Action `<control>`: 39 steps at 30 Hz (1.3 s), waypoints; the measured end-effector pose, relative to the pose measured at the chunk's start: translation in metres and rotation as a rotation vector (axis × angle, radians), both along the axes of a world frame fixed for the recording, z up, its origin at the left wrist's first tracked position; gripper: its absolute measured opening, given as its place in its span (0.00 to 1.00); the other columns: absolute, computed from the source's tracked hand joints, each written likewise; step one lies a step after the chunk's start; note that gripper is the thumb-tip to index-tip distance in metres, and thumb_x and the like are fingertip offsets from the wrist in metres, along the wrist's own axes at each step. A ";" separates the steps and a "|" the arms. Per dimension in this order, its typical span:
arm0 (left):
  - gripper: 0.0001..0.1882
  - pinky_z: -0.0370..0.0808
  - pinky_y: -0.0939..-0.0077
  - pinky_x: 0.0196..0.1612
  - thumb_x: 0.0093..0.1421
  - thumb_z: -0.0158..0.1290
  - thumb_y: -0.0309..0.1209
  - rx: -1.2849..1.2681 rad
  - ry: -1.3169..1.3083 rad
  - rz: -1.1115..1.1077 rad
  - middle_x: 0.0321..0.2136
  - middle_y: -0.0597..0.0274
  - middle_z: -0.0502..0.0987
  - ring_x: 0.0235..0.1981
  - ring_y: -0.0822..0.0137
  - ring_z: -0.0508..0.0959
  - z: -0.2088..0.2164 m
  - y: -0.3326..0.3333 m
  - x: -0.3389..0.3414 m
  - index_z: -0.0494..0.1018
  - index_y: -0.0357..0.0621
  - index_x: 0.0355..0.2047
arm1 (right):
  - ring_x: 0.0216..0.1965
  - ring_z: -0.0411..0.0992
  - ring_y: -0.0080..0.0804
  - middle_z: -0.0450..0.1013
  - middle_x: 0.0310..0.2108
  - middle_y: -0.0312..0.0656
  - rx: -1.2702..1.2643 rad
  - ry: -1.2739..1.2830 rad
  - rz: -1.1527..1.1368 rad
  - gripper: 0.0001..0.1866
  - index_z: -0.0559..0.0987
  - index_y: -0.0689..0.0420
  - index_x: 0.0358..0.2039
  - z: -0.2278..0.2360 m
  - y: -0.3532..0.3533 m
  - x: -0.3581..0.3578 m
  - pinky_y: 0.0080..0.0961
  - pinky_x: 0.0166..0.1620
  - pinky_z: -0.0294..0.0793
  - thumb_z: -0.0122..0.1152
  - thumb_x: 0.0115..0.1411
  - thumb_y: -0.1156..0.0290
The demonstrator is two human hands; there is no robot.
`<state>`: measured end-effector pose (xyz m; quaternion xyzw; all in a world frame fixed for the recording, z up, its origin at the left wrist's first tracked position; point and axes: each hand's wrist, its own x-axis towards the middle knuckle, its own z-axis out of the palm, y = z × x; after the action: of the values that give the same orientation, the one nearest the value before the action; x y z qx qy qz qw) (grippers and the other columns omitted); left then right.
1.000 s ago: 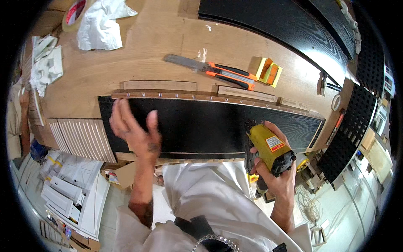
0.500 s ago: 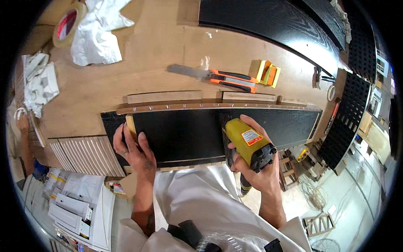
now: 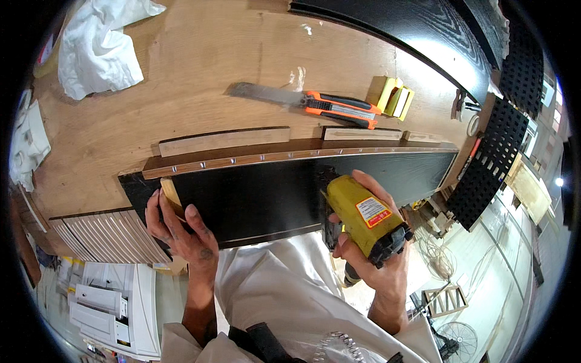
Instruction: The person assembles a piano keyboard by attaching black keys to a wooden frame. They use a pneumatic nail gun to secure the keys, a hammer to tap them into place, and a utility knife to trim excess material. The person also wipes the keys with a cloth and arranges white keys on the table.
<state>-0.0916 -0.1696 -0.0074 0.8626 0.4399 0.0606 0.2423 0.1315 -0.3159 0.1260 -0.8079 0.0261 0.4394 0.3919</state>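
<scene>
Left fingers (image 3: 170, 222) pinch the stick (image 3: 171, 195), light and stiff by its look, best held by its sides, panel (image 3: 260, 199) beneath; right fingers (image 3: 370, 181) wrap the tool (image 3: 357, 202), likely heavy.

The big brown wooden table (image 3: 200, 72) has lots of things on it. A crumpled white cloth (image 3: 100, 51) lies at the far left. Near the middle is a long cutting tool (image 3: 345, 109) with a grey blade and an orange and black handle. A little yellow holder (image 3: 396, 100) sits just beside it. A long black board (image 3: 254, 202) lies along the near side, and a big shiny black panel (image 3: 393, 30) lies at the far right.
</scene>
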 end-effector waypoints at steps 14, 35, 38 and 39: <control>0.25 0.64 0.53 0.63 0.76 0.41 0.38 0.018 0.045 -0.028 0.63 0.45 0.58 0.63 0.49 0.63 0.001 0.001 -0.001 0.59 0.37 0.67 | 0.43 0.78 0.34 0.73 0.51 0.55 -0.109 0.018 -0.034 0.42 0.64 0.64 0.66 0.004 0.011 -0.001 0.23 0.33 0.84 0.63 0.47 0.80; 0.26 0.59 0.52 0.65 0.75 0.42 0.41 -0.006 0.041 -0.001 0.62 0.47 0.60 0.64 0.50 0.59 -0.002 0.001 -0.003 0.62 0.36 0.65 | 0.45 0.78 0.33 0.72 0.53 0.55 -0.017 0.074 0.095 0.44 0.62 0.64 0.68 0.002 0.033 -0.014 0.24 0.34 0.85 0.65 0.48 0.80; 0.26 0.57 0.50 0.65 0.74 0.43 0.42 -0.001 0.026 0.021 0.61 0.48 0.61 0.63 0.52 0.59 -0.002 -0.003 -0.003 0.62 0.36 0.64 | 0.45 0.78 0.34 0.72 0.53 0.54 0.053 0.100 0.163 0.45 0.62 0.63 0.68 -0.001 0.039 -0.013 0.23 0.34 0.86 0.66 0.47 0.83; 0.27 0.55 0.49 0.64 0.74 0.43 0.43 -0.003 0.000 0.044 0.60 0.48 0.62 0.62 0.52 0.59 -0.003 -0.004 -0.003 0.63 0.36 0.64 | 0.44 0.78 0.34 0.72 0.53 0.54 0.048 0.088 0.217 0.45 0.62 0.63 0.67 -0.003 0.042 -0.013 0.23 0.34 0.86 0.66 0.47 0.84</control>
<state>-0.0948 -0.1738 -0.0107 0.8524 0.4588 0.0650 0.2421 0.1189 -0.2736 0.1228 -0.7762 -0.0549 0.5149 0.3596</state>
